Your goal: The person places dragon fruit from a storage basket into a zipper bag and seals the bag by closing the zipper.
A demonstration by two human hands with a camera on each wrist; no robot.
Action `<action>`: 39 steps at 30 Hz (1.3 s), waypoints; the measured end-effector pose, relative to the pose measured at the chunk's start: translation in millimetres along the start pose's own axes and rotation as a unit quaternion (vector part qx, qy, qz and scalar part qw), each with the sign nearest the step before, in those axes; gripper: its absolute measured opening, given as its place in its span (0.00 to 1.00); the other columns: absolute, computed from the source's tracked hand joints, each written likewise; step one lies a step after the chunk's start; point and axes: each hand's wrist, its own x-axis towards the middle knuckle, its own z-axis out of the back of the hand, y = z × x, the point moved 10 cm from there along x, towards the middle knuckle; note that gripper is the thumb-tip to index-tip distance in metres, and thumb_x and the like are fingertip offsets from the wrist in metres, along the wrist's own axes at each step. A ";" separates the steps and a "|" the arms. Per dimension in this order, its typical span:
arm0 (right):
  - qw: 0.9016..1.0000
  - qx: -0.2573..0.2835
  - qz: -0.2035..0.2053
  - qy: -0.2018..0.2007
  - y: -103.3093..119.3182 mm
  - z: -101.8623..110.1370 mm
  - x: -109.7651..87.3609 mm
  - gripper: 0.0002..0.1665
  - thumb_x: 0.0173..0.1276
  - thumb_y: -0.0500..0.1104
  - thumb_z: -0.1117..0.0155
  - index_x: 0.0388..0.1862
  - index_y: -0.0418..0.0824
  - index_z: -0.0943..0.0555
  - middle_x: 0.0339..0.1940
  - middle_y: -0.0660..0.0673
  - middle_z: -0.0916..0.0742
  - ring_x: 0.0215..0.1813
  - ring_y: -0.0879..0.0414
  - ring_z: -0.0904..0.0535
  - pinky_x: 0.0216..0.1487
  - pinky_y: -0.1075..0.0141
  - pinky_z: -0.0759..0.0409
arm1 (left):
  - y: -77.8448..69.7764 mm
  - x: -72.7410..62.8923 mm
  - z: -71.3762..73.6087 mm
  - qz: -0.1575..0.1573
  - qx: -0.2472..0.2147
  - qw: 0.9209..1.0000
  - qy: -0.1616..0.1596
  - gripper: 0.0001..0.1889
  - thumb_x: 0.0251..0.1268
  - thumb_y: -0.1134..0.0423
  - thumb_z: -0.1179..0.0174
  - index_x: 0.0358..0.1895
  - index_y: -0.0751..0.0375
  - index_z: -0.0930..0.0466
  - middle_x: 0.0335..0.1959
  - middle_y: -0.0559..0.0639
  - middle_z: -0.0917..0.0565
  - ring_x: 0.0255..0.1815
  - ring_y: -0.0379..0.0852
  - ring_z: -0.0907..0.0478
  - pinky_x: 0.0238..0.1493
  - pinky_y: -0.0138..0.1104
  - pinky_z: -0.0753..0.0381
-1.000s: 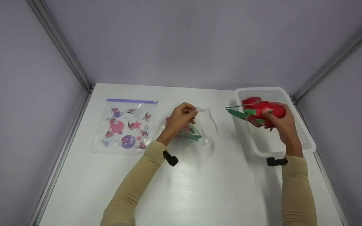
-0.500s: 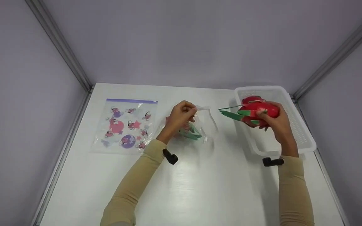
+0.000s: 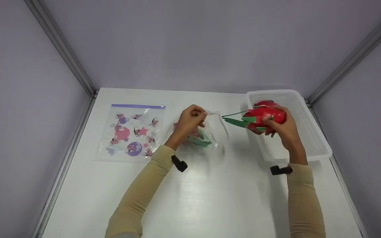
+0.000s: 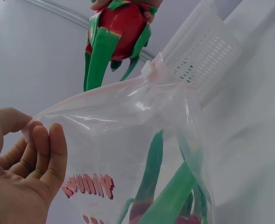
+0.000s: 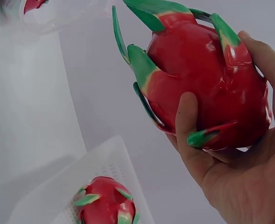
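Note:
My right hand [image 3: 286, 127] grips a red dragon fruit [image 5: 202, 79] with green leaf tips, its leaves pointing left toward a clear zip bag. My left hand [image 3: 189, 122] pinches the upper edge of that zip bag [image 4: 128, 112], which has a pink zip strip and a white slider [image 4: 149, 69]. Inside the bag lies another dragon fruit [image 4: 172, 196], its green leaves showing through the plastic. In the left wrist view the held fruit hangs just beyond the bag's mouth. A further dragon fruit [image 5: 107, 203] sits in the white basket below my right hand.
The white perforated basket [image 3: 313, 138] stands at the right of the white table [image 3: 203, 191]. A second zip bag [image 3: 122, 134] with a purple strip and printed figures lies flat at the left. Grey walls enclose the table at the back and sides.
My right hand has carried the dragon fruit left, from over the basket to close beside the bag's mouth. My left hand has stayed nearly in place on the bag's edge.

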 end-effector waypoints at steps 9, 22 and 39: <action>1.000 0.020 0.003 0.007 -6.3 -21.3 0.6 0.46 0.71 0.47 0.24 0.81 0.42 0.37 0.70 0.37 0.29 0.32 0.55 0.13 0.29 0.67 0.15 | -3.1 -0.3 -2.2 -0.011 -0.018 1.000 0.001 0.08 0.80 0.59 0.38 0.53 0.57 0.19 0.40 0.51 0.16 0.34 0.44 0.14 0.50 0.44 0.09; 1.000 0.007 -0.028 0.009 -22.4 -60.1 0.8 0.48 0.70 0.51 0.23 0.81 0.44 0.37 0.75 0.32 0.29 0.44 0.49 0.15 0.33 0.67 0.13 | -3.6 -0.9 -1.2 0.007 -0.006 1.000 -0.008 0.07 0.80 0.59 0.37 0.52 0.56 0.18 0.40 0.50 0.15 0.35 0.44 0.14 0.44 0.33 0.10; 1.000 0.021 0.000 -0.012 -21.7 -87.6 -1.1 0.49 0.67 0.53 0.20 0.79 0.43 0.35 0.74 0.36 0.28 0.59 0.45 0.20 0.35 0.69 0.13 | -6.0 -1.9 -10.6 -0.016 -0.006 1.000 0.018 0.09 0.80 0.59 0.37 0.53 0.59 0.18 0.40 0.52 0.14 0.34 0.41 0.14 0.42 0.33 0.11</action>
